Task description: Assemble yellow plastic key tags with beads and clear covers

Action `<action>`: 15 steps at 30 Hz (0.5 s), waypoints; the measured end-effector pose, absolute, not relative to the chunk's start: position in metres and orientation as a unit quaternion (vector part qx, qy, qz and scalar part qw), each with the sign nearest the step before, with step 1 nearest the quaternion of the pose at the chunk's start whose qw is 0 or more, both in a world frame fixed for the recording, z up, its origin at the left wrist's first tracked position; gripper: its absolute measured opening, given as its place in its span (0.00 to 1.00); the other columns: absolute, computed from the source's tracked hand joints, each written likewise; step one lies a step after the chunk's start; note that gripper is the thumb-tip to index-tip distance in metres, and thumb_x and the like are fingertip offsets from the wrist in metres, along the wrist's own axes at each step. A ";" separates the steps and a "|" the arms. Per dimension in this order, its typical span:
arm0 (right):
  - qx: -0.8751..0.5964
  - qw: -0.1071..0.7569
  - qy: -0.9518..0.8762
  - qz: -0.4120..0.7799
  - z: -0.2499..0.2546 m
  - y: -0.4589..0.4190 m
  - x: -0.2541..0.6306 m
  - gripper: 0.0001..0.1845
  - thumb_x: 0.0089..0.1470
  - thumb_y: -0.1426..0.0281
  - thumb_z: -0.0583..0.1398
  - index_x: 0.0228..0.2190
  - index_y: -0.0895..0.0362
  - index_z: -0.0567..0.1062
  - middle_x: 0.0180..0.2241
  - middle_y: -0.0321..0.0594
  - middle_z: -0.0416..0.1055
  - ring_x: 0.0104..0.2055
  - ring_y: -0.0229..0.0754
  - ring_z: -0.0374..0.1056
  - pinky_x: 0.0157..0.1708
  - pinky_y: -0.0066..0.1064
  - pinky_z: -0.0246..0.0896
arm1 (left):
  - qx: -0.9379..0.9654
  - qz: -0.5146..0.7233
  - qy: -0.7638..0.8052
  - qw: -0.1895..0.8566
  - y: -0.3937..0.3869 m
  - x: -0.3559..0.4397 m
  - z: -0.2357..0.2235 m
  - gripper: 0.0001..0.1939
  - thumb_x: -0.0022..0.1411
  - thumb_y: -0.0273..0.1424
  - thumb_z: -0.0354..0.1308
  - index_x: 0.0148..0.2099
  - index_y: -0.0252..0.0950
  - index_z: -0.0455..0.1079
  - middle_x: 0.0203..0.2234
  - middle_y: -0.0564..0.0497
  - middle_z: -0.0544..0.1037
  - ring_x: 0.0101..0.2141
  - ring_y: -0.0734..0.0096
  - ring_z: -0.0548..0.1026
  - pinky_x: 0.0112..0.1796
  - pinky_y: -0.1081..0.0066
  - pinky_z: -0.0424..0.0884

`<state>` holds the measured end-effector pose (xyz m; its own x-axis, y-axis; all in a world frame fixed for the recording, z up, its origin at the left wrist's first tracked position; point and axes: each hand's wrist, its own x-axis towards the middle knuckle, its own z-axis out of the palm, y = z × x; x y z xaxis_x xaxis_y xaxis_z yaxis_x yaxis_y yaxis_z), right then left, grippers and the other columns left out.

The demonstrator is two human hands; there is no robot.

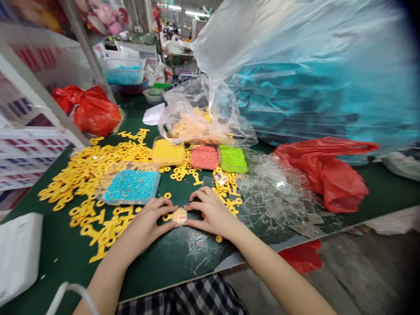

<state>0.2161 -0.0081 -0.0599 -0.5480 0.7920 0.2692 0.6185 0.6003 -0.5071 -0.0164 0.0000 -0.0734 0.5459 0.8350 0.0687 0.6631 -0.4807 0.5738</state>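
My left hand (147, 223) and my right hand (210, 212) meet at the fingertips on a small yellow plastic piece topped with coloured beads (179, 215). Loose yellow plastic shapes with rings and stems (95, 168) lie scattered on the dark green table top (183, 258). Beyond my hands sit shallow trays of tiny beads: blue (131, 186), yellow (168, 151), pink (204, 157) and green (232, 159). The blue tray is the nearest to my left hand.
Crumpled clear plastic scraps (272, 192) lie right of my right hand, beside a red plastic bag (341, 175). A large bluish plastic sack (302, 74) looms at the back right. White shelving (33, 148) stands at the left, and a white package (18, 258) sits at the near left.
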 end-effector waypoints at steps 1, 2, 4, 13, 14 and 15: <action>-0.419 0.237 -0.858 0.180 -0.059 -0.008 0.215 0.17 0.52 0.57 0.65 0.39 0.54 0.79 0.41 0.44 0.69 0.47 0.49 0.59 0.47 0.41 0.59 | 0.846 0.176 0.443 0.240 0.003 -0.018 -0.079 0.21 0.61 0.48 0.58 0.50 0.43 0.75 0.43 0.47 0.76 0.45 0.57 0.72 0.47 0.60 0.70; -0.428 0.232 -0.855 0.178 -0.059 -0.008 0.214 0.17 0.51 0.56 0.66 0.39 0.54 0.79 0.42 0.44 0.69 0.47 0.49 0.59 0.47 0.40 0.59 | 0.849 0.181 0.440 0.229 0.006 -0.019 -0.085 0.22 0.60 0.50 0.57 0.50 0.44 0.76 0.42 0.48 0.77 0.44 0.57 0.73 0.46 0.61 0.71; -0.445 0.219 -0.851 0.173 -0.058 -0.008 0.212 0.19 0.50 0.55 0.66 0.39 0.54 0.80 0.42 0.43 0.69 0.48 0.48 0.58 0.48 0.39 0.59 | 0.853 0.190 0.439 0.209 0.014 -0.021 -0.094 0.24 0.57 0.54 0.58 0.47 0.45 0.77 0.40 0.48 0.77 0.42 0.57 0.73 0.43 0.62 0.71; -0.445 0.177 -0.859 0.181 -0.047 -0.005 0.209 0.18 0.51 0.56 0.66 0.38 0.55 0.78 0.39 0.41 0.70 0.46 0.47 0.58 0.48 0.39 0.56 | 0.872 0.217 0.396 0.186 0.022 -0.017 -0.084 0.18 0.54 0.48 0.62 0.42 0.43 0.78 0.38 0.48 0.80 0.40 0.58 0.76 0.42 0.63 0.72; -0.443 0.178 -0.858 0.187 -0.045 -0.004 0.208 0.16 0.51 0.57 0.66 0.37 0.56 0.77 0.39 0.41 0.70 0.46 0.47 0.59 0.48 0.40 0.56 | 0.875 0.223 0.392 0.178 0.020 -0.014 -0.080 0.16 0.55 0.46 0.62 0.41 0.42 0.78 0.38 0.48 0.80 0.40 0.58 0.76 0.42 0.64 0.72; -0.446 0.187 -0.852 0.200 -0.043 -0.004 0.206 0.15 0.52 0.60 0.66 0.37 0.56 0.76 0.38 0.41 0.70 0.46 0.47 0.59 0.48 0.40 0.56 | 0.877 0.229 0.388 0.168 0.019 -0.012 -0.076 0.14 0.55 0.43 0.63 0.40 0.42 0.77 0.37 0.48 0.80 0.39 0.59 0.76 0.41 0.64 0.72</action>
